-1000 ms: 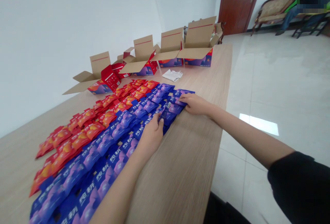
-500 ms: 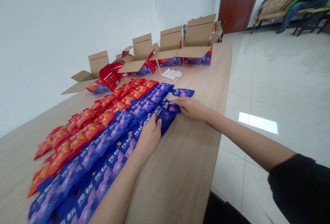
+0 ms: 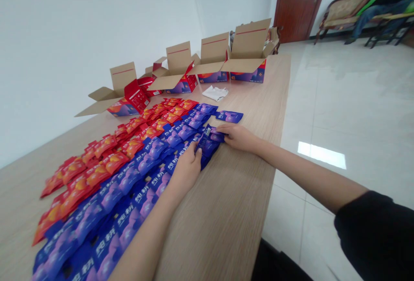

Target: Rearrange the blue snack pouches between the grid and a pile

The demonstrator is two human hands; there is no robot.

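My left hand (image 3: 188, 165) is closed, thumb and fingers pinching a dark blue sachet (image 3: 205, 137) that stands tilted on its edge. Just to the right, my right hand (image 3: 237, 137) has its fingers closed on the end of another blue sachet (image 3: 216, 135), printed in purple. Both hands are low over the near end of rows of blue sachets (image 3: 147, 158) with white lettering. Part of the held sachets is covered by my fingers. A single blue sachet (image 3: 229, 116) lies apart, beyond my right hand.
Rows of red sachets (image 3: 108, 145) lie left of the blue ones. Several open cardboard boxes (image 3: 247, 76) stand along the back of the wooden table (image 3: 220, 212). A white crumpled wrapper (image 3: 215, 93) lies before them. Across the tiled floor, a person (image 3: 371, 17) sits on a sofa.
The sachet in my left hand has turned from lying flatter to standing more on edge. My right hand has shifted slightly left, staying on its sachet. The view has moved slightly.
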